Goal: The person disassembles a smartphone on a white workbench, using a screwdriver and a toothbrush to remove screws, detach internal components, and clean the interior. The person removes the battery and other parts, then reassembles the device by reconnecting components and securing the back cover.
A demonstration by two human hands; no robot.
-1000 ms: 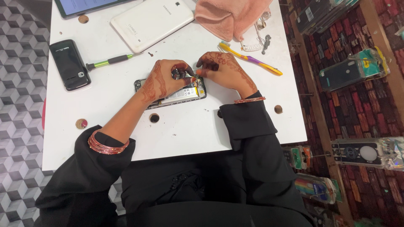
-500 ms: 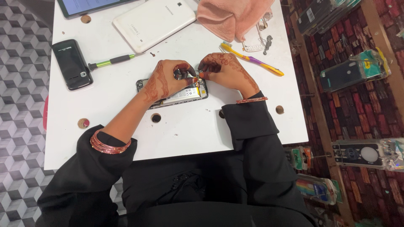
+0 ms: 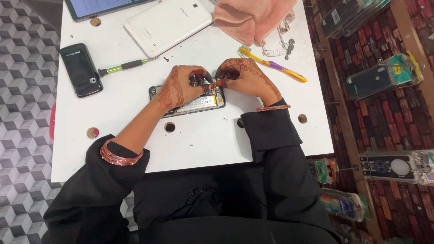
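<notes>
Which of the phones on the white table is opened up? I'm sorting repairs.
The back-less phone under both hands, its battery exposed. The black phone and white tablet lie closed.

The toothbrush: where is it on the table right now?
In the head view, the toothbrush lies on the white table, just beyond the right hand, below the pink cloth.

Lit tablet screen [image 3: 97, 5] top left; packaged phone cases [image 3: 384, 77] right.

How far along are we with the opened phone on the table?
Done: the opened phone has its back off, battery showing. In hand: left hand and right hand pinch a small part at its right end. Left: no back cover is fitted yet; the green-handled screwdriver lies unused.
</notes>
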